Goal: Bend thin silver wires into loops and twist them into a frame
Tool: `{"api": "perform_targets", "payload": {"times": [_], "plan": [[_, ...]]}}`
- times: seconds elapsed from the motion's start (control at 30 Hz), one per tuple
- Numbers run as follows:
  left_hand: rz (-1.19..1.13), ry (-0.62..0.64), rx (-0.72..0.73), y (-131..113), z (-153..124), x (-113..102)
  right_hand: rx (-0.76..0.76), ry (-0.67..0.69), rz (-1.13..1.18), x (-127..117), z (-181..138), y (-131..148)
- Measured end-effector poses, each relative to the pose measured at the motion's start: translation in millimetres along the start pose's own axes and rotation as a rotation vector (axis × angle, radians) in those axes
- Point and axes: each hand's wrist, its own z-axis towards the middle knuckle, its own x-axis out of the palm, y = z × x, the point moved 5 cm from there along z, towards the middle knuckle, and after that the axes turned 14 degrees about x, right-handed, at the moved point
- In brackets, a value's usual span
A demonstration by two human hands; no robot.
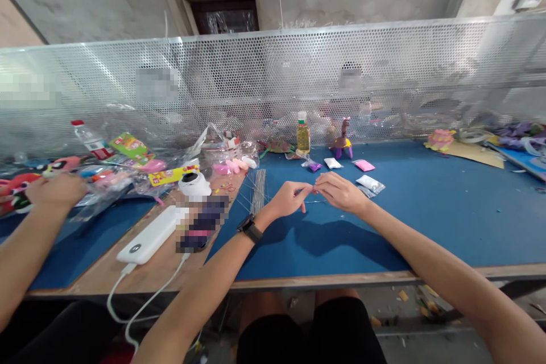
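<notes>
Over the blue mat (426, 210), my left hand (289, 199) and my right hand (339, 190) meet fingertip to fingertip. Both pinch a thin wire (314, 201) that runs between them, too fine to see clearly. A black watch (249, 228) sits on my left wrist. Just left of my left hand lies a bundle of thin metal wires (257, 192) on the mat.
A white power bank (149, 236) with its cable and a white round pot (194, 183) lie to the left. Small bags of clay (369, 183), a yellow bottle (302, 133) and a purple clay figure (342, 142) stand behind. Another person's hand (55, 190) reaches among the packets on the left.
</notes>
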Motion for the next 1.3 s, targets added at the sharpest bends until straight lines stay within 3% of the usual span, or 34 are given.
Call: {"api": "perform_targets", "payload": {"times": [0.1,0.27,0.33,0.43,0.53,0.93,1.3], "plan": [[-0.110,-0.011,-0.042,-1.3,1.2,-1.7,0.005,0.003,0.034,1.5,1.4,0.8],[-0.082,-0.046,-0.045,-12.0,4.1,-6.0,0.241,-0.210,0.276,-4.1,7.3,-13.3],[0.041,-0.050,0.020,-19.1,5.6,-8.0,0.362,-0.149,0.409,-1.8,9.4,-22.0],[0.251,-0.032,0.166,-28.6,6.8,-9.8,0.520,0.075,0.581,7.7,9.0,-30.9],[0.352,-0.026,0.231,-30.1,5.7,-11.7,0.602,0.222,0.689,15.9,5.2,-32.3],[0.292,-0.028,0.225,-27.6,4.8,-14.3,0.714,0.358,1.029,29.2,-1.6,-27.7],[0.189,-0.036,0.156,-27.1,4.6,-15.4,0.728,0.391,1.042,25.4,-3.8,-24.0]]}}
